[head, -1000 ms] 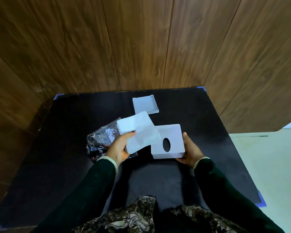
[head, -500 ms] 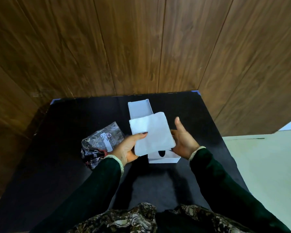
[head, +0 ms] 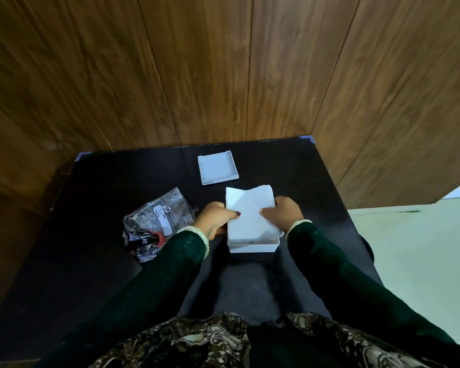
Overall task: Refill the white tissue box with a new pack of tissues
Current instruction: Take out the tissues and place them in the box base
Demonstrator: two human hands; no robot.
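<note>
A white stack of tissues (head: 250, 212) sits over the white tissue box (head: 252, 246), covering nearly all of it; only the box's near wall shows. My left hand (head: 215, 220) holds the stack's left edge, thumb on top. My right hand (head: 283, 212) grips its right edge, thumb pressed on top as well. The box's flat white lid (head: 217, 168) lies apart, farther back on the black table (head: 104, 261).
A crumpled black patterned plastic wrapper (head: 154, 224) with a white label lies left of my left hand. Wooden wall panels rise right behind and to the right of the table. A pale floor shows at the right.
The tissue stack moved right and down from beside the box to sit over it. My right hand left the box's side and took hold of the stack.
</note>
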